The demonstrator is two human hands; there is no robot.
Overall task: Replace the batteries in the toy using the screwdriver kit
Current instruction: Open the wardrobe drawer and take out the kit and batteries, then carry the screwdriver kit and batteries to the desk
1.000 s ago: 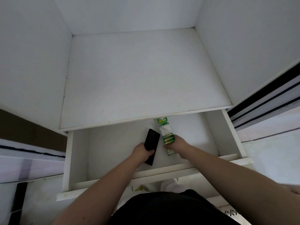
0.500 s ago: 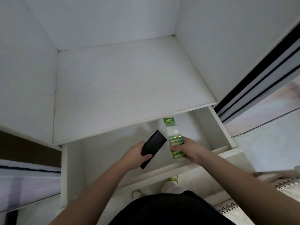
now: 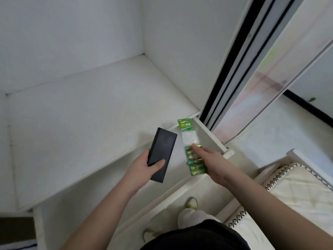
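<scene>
We record a white laminate cabinet with a bare shelf (image 3: 93,112) and, below it, a white open drawer (image 3: 207,134) whose right wall shows beside the hands. To the right stands a sliding door with black tracks (image 3: 232,73), and a cream quilted mattress edge (image 3: 288,188) lies at the lower right. The left hand (image 3: 144,165) grips a flat black rectangular case (image 3: 161,154), presumably the screwdriver kit, with the thumb laid across its lower face and the fingers curled round the far edge. The right hand (image 3: 210,159) holds a green-and-clear blister pack of batteries (image 3: 191,148); the forefinger lies straight along the front of the pack, and the remaining fingers are behind it, so we cannot tell how they lie. Both items are held above the drawer, side by side and close but not touching. No toy is in view. We judge the task to be at its opening stage: supplies are collected, while opening the kit, unscrewing the toy's cover, swapping cells and refastening all remain to be done.
</scene>
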